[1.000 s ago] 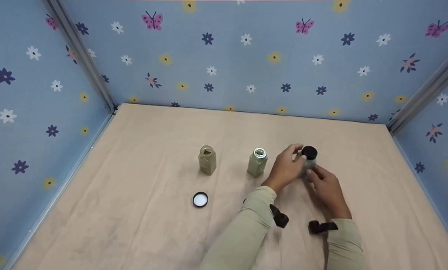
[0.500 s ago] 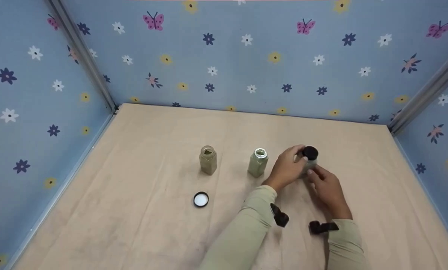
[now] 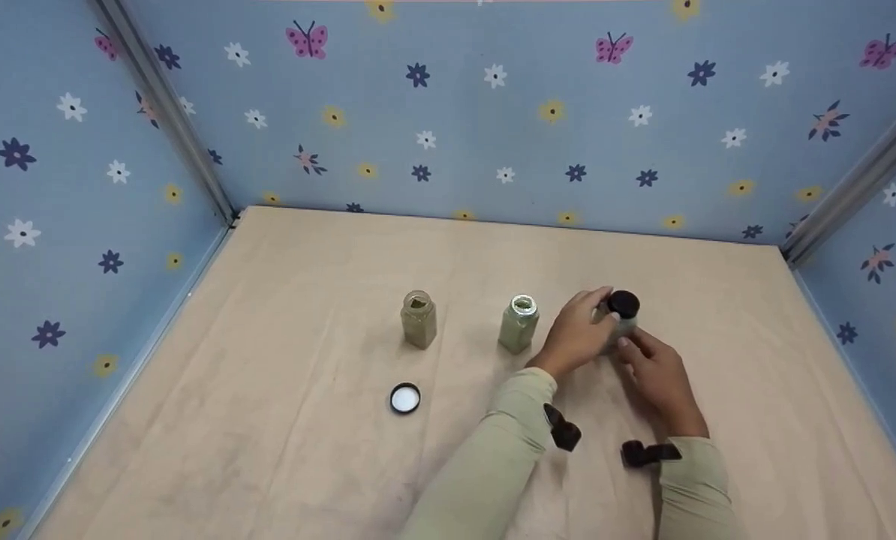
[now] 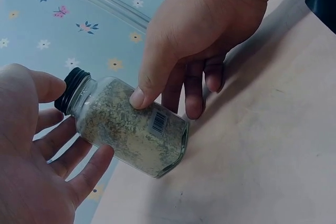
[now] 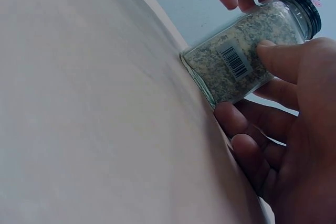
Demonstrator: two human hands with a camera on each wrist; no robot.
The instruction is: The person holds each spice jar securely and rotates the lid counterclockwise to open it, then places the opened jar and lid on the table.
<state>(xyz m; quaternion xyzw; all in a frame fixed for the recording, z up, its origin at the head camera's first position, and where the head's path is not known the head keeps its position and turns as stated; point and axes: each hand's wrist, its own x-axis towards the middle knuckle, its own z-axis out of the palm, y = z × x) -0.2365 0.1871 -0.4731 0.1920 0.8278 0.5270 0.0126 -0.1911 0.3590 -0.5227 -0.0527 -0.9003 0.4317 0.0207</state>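
- Jars stand in a row on the table (image 3: 283, 300): an open jar (image 3: 419, 319) at the left, a second open jar (image 3: 518, 324) in the middle, a loose cap (image 3: 404, 398) in front of them.
- Left hand (image 3: 577, 332) sits just right of the middle jar, fingers loosely curved beside the capped jar (image 3: 622, 315), not closed on it.
- Right hand (image 3: 654, 375) holds that jar's body, thumb on one face and fingers behind; the jar is at the right end of the row, tilted on its base edge.
- Step, as a judgement: the capped jar is being steadied for uncapping. The next move calls for a firm hold on the body and a left-hand grasp round the cap (image 4: 72, 88).
- Wrist views show what the head view cannot: the barcode (image 5: 232, 61), the herb fill, the tilt, the thumb (image 4: 148, 83) placement. Only the head view shows the other jars.
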